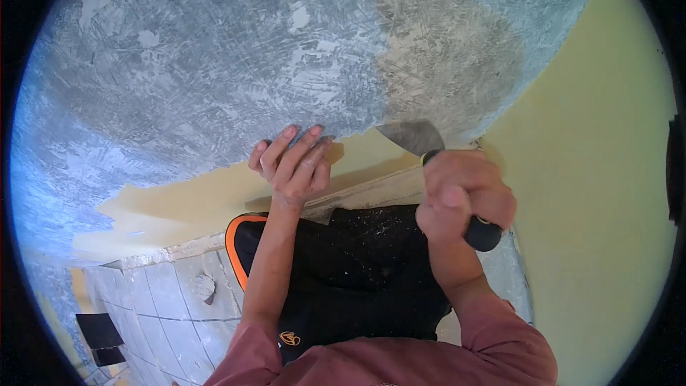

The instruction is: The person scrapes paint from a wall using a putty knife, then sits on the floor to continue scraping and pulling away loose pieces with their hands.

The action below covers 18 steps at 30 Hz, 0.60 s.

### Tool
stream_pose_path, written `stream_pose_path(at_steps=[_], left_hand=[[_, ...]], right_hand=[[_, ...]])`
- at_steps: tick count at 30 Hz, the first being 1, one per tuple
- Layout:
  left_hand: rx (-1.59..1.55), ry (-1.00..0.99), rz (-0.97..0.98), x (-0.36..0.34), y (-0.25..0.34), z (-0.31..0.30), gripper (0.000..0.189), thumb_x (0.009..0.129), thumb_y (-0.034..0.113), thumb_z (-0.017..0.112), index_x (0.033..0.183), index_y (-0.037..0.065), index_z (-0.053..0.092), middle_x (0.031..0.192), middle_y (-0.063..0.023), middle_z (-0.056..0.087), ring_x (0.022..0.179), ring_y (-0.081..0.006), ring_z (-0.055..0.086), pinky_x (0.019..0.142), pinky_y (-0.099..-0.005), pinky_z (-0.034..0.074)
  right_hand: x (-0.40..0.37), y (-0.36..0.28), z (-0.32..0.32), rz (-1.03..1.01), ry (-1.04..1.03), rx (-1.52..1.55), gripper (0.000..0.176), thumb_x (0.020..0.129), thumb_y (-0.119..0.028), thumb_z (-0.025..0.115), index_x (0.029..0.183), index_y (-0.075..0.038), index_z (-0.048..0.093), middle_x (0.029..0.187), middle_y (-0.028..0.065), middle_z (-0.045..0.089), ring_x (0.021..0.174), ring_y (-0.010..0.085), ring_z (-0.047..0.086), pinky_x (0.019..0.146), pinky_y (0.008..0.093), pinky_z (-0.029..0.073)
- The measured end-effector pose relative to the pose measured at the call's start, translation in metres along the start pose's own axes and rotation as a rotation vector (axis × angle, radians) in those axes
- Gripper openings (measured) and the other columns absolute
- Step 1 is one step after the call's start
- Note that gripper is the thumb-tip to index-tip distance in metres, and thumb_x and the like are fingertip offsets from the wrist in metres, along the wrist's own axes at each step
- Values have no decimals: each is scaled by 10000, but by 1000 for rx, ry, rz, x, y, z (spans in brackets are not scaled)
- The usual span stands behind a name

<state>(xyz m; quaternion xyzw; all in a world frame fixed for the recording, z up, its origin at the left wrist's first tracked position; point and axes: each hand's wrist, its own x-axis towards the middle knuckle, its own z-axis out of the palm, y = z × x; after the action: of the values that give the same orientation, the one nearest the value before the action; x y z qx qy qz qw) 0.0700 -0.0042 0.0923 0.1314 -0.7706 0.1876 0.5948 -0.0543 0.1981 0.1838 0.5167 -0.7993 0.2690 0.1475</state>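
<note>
My right hand (468,193) is wrapped round the black handle of a putty knife (414,136). The knife's metal blade points up and left, lying against the wall where the rough grey coating (336,100) meets a bare yellow strip (371,161). My left hand (294,161) is at the lower edge of that coating, fingers apart and tips against the wall, holding nothing. The coating looks streaky and patchy, with a browner area above the blade.
A plain yellow wall (593,171) adjoins at the right. Below runs a whitish ledge (364,191), then a tiled floor (164,300) with a small pale lump (205,287) on it. A dark flat object (100,330) sits lower left. My black-clad legs (357,264) are close under my hands.
</note>
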Motion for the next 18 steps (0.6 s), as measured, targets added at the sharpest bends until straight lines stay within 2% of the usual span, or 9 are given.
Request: stream_pose_path(at_steps=[2,4,6,7,10,12,14,16,18], left_hand=[[-8,-12,3,1,-1,0,193,664,111,549,702,235,692,930,110,653,1032,-119,505,1010,-318,221],[5,1,21,0,-2,0,194,662,113,549,706,236,693,928,111,653,1033,-117,505,1007,-317,224],[8,4,8,1,-2,0,201,658,110,544,708,235,693,930,112,653,1033,-116,505,1006,-317,225],[1,6,2,1,-1,0,208,655,107,539,709,234,693,931,112,653,1034,-115,505,1005,-317,226],[0,1,12,0,-2,1,221,642,96,527,702,231,691,929,107,655,1033,-115,505,1004,-318,226],[0,-1,23,1,-2,-1,223,639,92,524,698,229,690,927,104,656,1032,-115,506,1004,-318,226],[8,11,12,1,-2,1,224,636,89,521,695,226,688,925,102,658,1031,-115,506,1003,-319,226],[-8,7,-3,1,0,1,218,633,91,524,691,223,687,918,101,659,1024,-116,510,1003,-317,227],[-7,-4,11,0,1,0,205,651,92,528,690,221,683,925,91,656,1045,-137,500,1008,-328,224]], right_hand=[[18,-8,23,-109,646,1035,284,737,-146,573,496,-56,452,523,63,517,488,228,553,478,369,454],[9,-9,14,-185,727,941,279,743,-109,568,496,-51,454,507,44,509,461,208,538,458,357,451],[-1,-19,-1,-208,922,1420,231,729,-72,580,516,-48,494,518,45,520,473,203,543,469,344,446],[4,-18,2,-210,914,1417,231,729,-72,580,516,-48,494,518,45,520,473,203,543,469,344,446],[25,-7,30,-197,619,972,256,757,-78,553,516,-59,467,557,61,526,414,165,484,410,311,445],[14,-3,27,-273,707,1079,198,758,-53,561,575,-61,484,588,72,536,441,165,489,439,300,448],[-2,-8,6,-410,829,1436,124,728,2,591,658,-66,514,620,85,560,541,209,538,548,331,450],[7,-2,20,-462,825,1365,94,757,-12,570,706,-69,517,645,76,581,546,209,546,541,323,453],[21,3,36,-330,602,848,129,811,-69,516,684,-74,499,646,52,584,441,156,506,409,282,450]])
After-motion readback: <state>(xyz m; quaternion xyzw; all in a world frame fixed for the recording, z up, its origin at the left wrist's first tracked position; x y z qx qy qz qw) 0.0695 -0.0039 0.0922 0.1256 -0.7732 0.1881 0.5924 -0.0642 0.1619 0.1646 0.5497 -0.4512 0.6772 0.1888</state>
